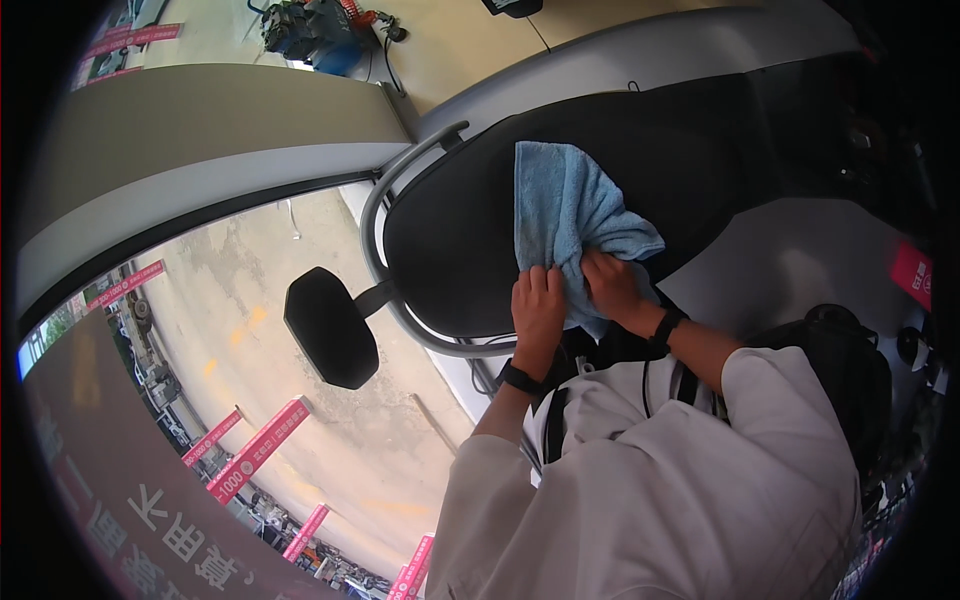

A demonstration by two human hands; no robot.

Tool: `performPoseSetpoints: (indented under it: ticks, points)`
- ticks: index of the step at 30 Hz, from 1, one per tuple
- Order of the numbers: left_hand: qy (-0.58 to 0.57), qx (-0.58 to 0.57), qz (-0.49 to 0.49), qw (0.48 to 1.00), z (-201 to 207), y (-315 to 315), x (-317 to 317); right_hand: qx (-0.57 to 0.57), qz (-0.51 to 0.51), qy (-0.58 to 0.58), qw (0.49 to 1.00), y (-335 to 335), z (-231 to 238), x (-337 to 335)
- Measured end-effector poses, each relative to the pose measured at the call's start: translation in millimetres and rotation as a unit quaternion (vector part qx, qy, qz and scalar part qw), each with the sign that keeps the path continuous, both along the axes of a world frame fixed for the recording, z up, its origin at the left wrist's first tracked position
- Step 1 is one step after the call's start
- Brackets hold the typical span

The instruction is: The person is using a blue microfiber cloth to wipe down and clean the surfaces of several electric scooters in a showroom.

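A light blue cloth lies partly spread and wrinkled over a long black scooter seat. My left hand grips the cloth's near edge with its fingers curled. Close beside it on the right, my right hand bunches another part of the cloth. Folds of cloth hide the fingertips of both hands. The cloth's far corner rests flat on the seat, beyond my hands.
A grey grab rail curves round the seat's left end, and a black backrest pad sticks out from it. Grey body panels flank the seat. Pink signs and parked scooters show at lower left. A machine with a blue tank stands at the top.
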State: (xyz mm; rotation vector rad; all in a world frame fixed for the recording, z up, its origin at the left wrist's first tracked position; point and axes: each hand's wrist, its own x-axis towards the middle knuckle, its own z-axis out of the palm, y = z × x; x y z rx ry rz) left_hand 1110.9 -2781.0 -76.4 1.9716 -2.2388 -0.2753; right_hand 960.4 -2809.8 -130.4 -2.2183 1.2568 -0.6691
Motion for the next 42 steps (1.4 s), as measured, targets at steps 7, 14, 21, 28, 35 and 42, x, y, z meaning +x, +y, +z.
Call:
performPoseSetpoints:
  ticks: [7,14,21,28,35,42]
  points:
    - [0.02,0.085,0.374,0.923,9,51,126,-0.08,0.139,-0.046,0.986,-47,35,121]
    - [0.021,0.016,0.26,0.965,11,-46,77,-0.134,0.097,-0.031,0.986,-134,23,121]
    - [-0.063,-0.026,0.161,0.985,4,-125,28,-0.07,-0.081,0.026,0.994,-210,-24,0]
    - [-0.047,0.073,-0.019,0.996,-10,-153,-61,-0.043,-0.128,0.137,0.981,-212,-20,-110]
    - [0.023,0.068,-0.118,0.99,-23,-142,-131,-0.053,-0.196,0.164,0.965,-172,-5,-205]
    - [0.1,0.003,-0.211,0.972,-43,-124,-142,0.052,-0.401,-0.064,0.912,-73,-28,-200]
